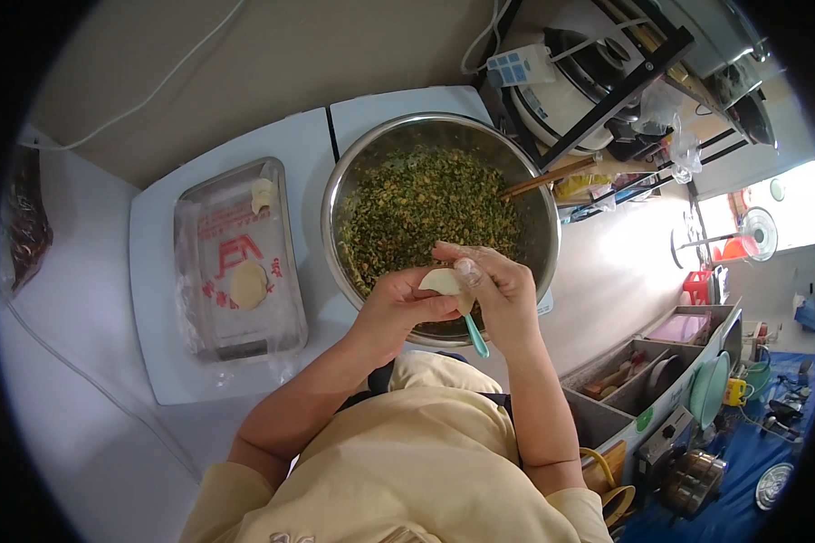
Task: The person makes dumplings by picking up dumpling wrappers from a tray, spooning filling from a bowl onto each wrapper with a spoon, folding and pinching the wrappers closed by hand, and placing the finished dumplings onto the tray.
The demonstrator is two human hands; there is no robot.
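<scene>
My left hand (395, 297) and my right hand (508, 288) meet over the near part of a large stainless steel bowl (328, 224). Between them is a pale dough wrapper (440, 280), folded over, pinched by the fingers of both. White flour or dough clings to my right fingers. A teal spoon handle (477, 337) sticks out below the right hand, which appears to hold it; its other end is hidden. Chopped green and yellow filling (424, 203) lies in the bowl. Wooden chopsticks (550, 178) lean out over the right rim.
Left of the bowl, a metal tray (304, 319) lined with a printed plastic bag carries a round dough piece (248, 285) and shaped dough (263, 195). Both vessels rest on a white surface (156, 326). A black-framed rack (618, 95) holds a rice cooker (557, 108) at upper right.
</scene>
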